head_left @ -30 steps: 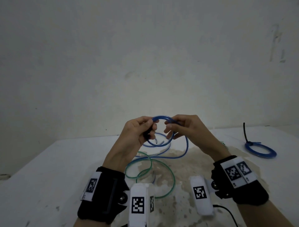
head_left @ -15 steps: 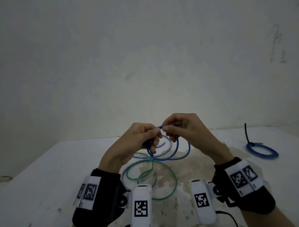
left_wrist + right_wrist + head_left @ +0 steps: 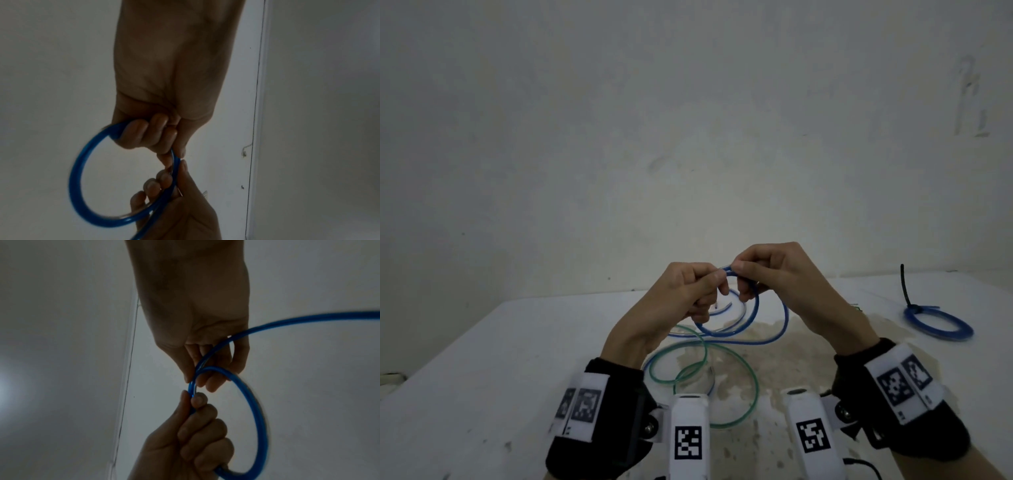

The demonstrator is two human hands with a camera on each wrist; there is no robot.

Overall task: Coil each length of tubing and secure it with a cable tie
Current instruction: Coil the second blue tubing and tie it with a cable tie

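Observation:
Both hands hold a blue tubing point(image 3: 756, 308) above the white table point(image 3: 482, 377). My left hand point(image 3: 714, 284) grips its small hanging loop with thumb on top and fingers curled. My right hand point(image 3: 743, 274) pinches the tubing right beside the left thumb. The left wrist view shows the left hand point(image 3: 164, 142) round the blue loop point(image 3: 78, 170) and the right hand point(image 3: 170, 186) below it. Seen from the right wrist, the right hand point(image 3: 197, 378) pinches two strands of the tubing point(image 3: 257, 410) against the left hand point(image 3: 195, 402). The tubing's free length trails down to the table.
A green tubing point(image 3: 743, 359) lies in loose loops on the table below my hands, over a stained patch point(image 3: 808, 342). At the right rests a coiled blue tubing point(image 3: 938, 325) bound with a black cable tie point(image 3: 905, 287). A wall stands close behind the table.
The hands have drawn together and risen slightly. The right hand has brought another turn of blue tubing up beside the left thumb, so the held loop is smaller and doubled.

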